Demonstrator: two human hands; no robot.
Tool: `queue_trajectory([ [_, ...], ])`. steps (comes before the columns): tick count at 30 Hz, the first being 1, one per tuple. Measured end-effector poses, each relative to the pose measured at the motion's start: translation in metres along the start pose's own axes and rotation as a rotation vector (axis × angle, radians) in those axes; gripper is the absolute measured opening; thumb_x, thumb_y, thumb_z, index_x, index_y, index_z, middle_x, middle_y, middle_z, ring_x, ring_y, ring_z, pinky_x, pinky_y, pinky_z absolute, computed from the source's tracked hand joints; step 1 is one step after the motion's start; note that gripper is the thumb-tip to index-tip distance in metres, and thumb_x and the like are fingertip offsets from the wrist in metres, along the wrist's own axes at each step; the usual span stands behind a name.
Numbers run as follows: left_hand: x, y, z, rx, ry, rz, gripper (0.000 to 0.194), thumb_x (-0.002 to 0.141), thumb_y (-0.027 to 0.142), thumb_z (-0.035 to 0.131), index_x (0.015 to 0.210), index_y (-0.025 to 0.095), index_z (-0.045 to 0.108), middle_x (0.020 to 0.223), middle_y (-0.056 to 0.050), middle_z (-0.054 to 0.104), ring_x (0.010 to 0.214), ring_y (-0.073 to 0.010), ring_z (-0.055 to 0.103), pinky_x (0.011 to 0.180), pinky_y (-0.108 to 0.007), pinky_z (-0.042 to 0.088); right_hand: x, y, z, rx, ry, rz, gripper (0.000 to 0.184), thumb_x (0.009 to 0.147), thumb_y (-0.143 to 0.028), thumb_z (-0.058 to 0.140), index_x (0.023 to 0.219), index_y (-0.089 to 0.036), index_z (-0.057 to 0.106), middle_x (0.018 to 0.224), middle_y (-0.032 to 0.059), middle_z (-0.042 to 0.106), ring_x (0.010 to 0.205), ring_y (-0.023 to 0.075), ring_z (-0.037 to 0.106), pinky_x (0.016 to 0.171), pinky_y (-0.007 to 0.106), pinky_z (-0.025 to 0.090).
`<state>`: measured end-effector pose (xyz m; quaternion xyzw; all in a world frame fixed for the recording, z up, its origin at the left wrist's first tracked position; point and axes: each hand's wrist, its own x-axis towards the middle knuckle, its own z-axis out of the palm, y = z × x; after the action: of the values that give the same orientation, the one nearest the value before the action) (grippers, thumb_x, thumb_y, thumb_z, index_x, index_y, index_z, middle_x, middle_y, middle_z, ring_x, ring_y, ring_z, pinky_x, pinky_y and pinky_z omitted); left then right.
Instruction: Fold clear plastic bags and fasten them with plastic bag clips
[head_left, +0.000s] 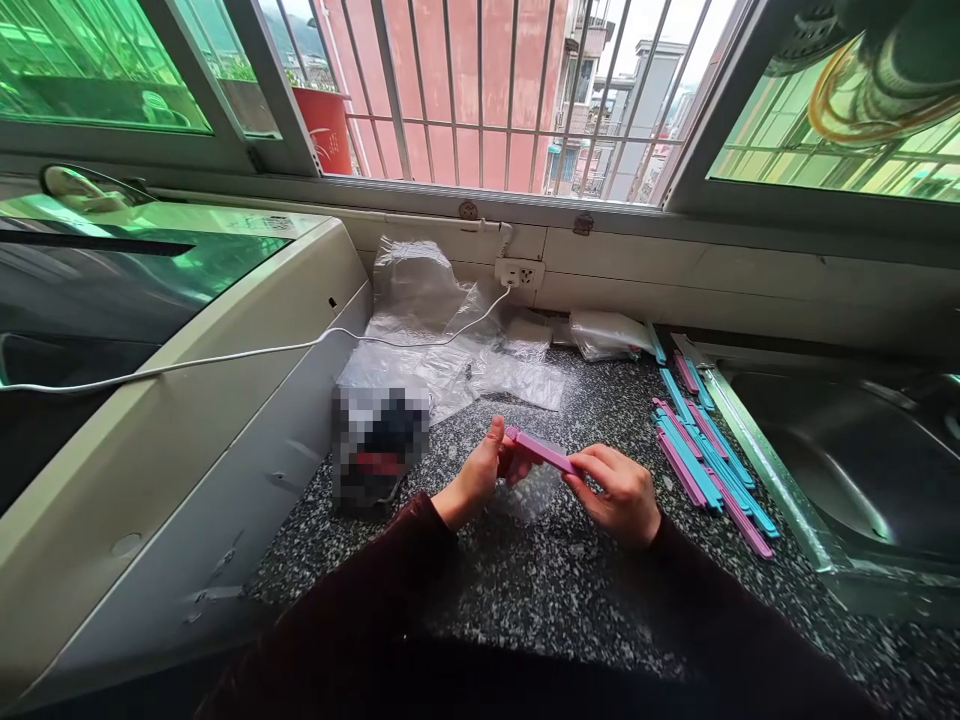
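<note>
Between my hands is a pink bag sealing clip [541, 452], tilted down to the right. My left hand [480, 475] grips its left end, thumb up and fingers curled behind it. The other end is pinched by the thumb and fingers of my right hand [619, 495]. A small clear plastic bag [529, 497] hangs below the clip; whether the clip is closed over its edge I cannot tell. Several pink and blue sealing clips [694, 445] lie in a loose pile to the right of my right hand.
Clear plastic bags [427, 350] spread over the speckled countertop [555, 600] towards the wall. A blurred-out item [381, 447] stands left of my left hand. A white machine [262, 400] with a white cord [300, 346] flanks the left; a metal sink [817, 450] is at right.
</note>
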<state>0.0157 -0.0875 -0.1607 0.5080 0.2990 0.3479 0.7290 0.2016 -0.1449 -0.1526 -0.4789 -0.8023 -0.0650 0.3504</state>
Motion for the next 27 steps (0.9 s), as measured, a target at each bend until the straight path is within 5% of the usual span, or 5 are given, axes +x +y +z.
queue_trajectory([
  [10, -0.0026, 0.0026, 0.001, 0.194, 0.083, -0.011, 0.07, 0.077, 0.068, 0.03, 0.063, 0.009, 0.066, 0.049, -0.002, 0.048, 0.045, -0.0095, 0.039, 0.048, -0.025, 0.027, -0.0011, 0.0016, 0.0004, -0.017, -0.028, -0.027, 0.013, 0.082, -0.018, 0.052, 0.089, -0.016, 0.063, 0.075, 0.0051, 0.063, 0.069, 0.0144, 0.058, 0.061, 0.024, 0.046],
  [27, -0.0075, 0.0098, 0.0061, 0.334, 0.009, 0.092, 0.064, 0.078, 0.063, 0.03, 0.059, 0.01, 0.063, 0.046, -0.002, 0.047, 0.045, -0.0108, 0.04, 0.048, -0.025, 0.031, -0.0041, 0.0025, 0.0022, -0.05, 0.038, -0.054, 0.02, 0.086, -0.018, 0.047, 0.099, -0.015, 0.062, 0.08, 0.0079, 0.059, 0.065, 0.0129, 0.058, 0.057, 0.023, 0.05],
])
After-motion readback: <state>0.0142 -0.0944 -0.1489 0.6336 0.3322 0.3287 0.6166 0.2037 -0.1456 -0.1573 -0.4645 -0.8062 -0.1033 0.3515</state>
